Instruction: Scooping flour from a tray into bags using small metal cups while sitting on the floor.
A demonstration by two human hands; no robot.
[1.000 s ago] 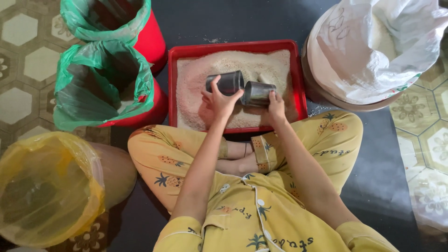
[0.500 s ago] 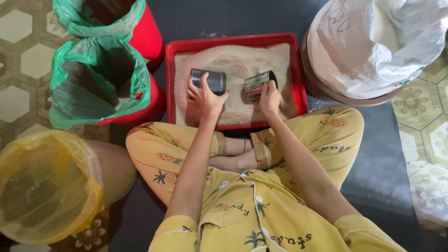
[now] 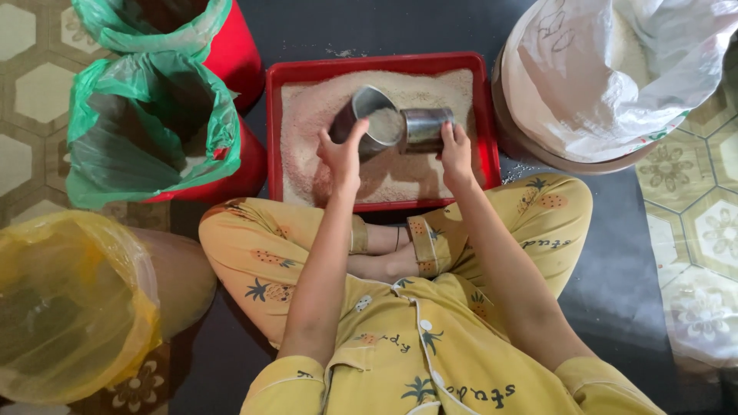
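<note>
A red tray (image 3: 277, 131) full of pale rice lies on the floor in front of my crossed legs. My left hand (image 3: 344, 154) grips a metal cup (image 3: 367, 115) with rice in it, tilted with its mouth toward the right. My right hand (image 3: 455, 147) grips a second metal cup (image 3: 425, 127), lying sideways with its mouth against the first cup's rim. Both cups hang just above the rice.
Two red buckets lined with green bags (image 3: 146, 123) stand at the left, one behind the other. A yellow-lined bin (image 3: 69, 307) sits at the near left. A big basin with a white sack of rice (image 3: 615, 77) stands at the right. Dark mat underneath.
Half a second ago both cups were pressed down into the rice. Both hands have since lifted them and brought them together mouth to mouth above the tray.
</note>
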